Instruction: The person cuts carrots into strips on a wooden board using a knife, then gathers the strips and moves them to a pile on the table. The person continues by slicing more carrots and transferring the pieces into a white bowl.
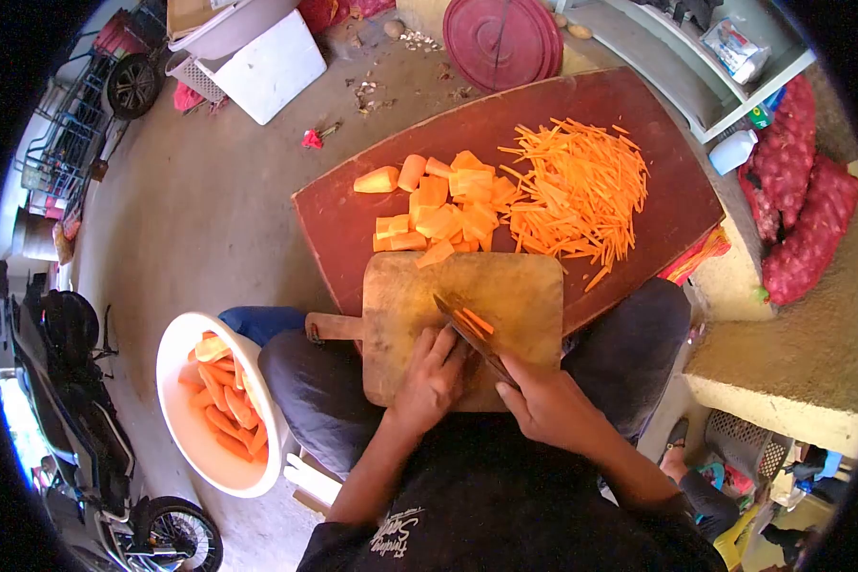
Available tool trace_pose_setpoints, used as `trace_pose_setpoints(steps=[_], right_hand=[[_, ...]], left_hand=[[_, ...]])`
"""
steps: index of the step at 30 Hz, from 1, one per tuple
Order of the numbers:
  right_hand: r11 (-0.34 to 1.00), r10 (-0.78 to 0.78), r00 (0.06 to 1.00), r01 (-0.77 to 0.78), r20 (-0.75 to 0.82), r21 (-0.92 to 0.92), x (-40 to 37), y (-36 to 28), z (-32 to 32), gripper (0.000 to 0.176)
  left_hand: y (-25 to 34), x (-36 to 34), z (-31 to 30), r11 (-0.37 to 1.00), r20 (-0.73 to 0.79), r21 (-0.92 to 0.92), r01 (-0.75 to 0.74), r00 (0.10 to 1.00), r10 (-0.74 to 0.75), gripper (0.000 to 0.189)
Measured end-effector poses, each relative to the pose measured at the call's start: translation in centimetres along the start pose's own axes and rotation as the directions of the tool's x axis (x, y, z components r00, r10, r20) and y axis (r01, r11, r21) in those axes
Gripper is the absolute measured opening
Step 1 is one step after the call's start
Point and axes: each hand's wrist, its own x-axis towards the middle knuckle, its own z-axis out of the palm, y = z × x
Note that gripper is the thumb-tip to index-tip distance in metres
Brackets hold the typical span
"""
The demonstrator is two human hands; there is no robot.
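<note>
My right hand (546, 400) grips the handle of a knife (465, 324), its blade angled across a wooden cutting board (524, 296) on my lap. My left hand (432, 379) presses down on a carrot piece (475, 324) beside the blade, fingertips close to the edge. Thin orange slices lie under the blade. Beyond the board, on a dark red tabletop (353, 224), sit carrot chunks (439, 205) and a heap of carrot matchsticks (582, 191).
A white bowl (176, 419) with peeled carrots stands on the floor at my left knee. Red mesh sacks (810, 210) lean at the right by a shelf. A white crate (267, 62) and a round red lid (502, 38) lie further off. A motorcycle (76, 419) is parked at left.
</note>
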Motion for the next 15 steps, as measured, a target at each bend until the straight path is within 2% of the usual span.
trace_pose_setpoints(steps=[3, 6, 9, 12, 15], right_hand=[[0.999, -0.036, 0.999, 0.035, -0.026, -0.014, 0.8, 0.6, 0.6, 0.048], [0.995, 0.025, 0.999, -0.022, -0.026, 0.1, -0.1, 0.3, -0.7, 0.045], [0.975, 0.184, 0.978, -0.194, 0.097, 0.109, -1.9, -1.1, -2.1, 0.045], [0.965, 0.252, 0.954, -0.26, 0.162, 0.031, -2.2, -2.1, -2.3, 0.044], [0.996, 0.094, 0.995, -0.094, 0.042, 0.005, -0.9, -1.4, -0.8, 0.042]], left_hand=[[-0.5, -0.2, 0.2, 0.999, -0.012, -0.033, 0.002, 1.0, -0.003, 0.042], [-1.3, -0.7, 1.2, 0.999, -0.064, -0.04, -0.007, 0.998, 0.005, 0.044], [-0.9, -0.9, 1.1, 0.998, -0.073, -0.051, 0.024, 0.997, -0.028, 0.045], [-1.0, -0.7, 0.7, 0.997, -0.053, -0.068, 0.034, 0.998, -0.037, 0.046], [-0.8, -0.9, 0.8, 0.995, -0.023, -0.074, 0.059, 0.998, -0.061, 0.046]])
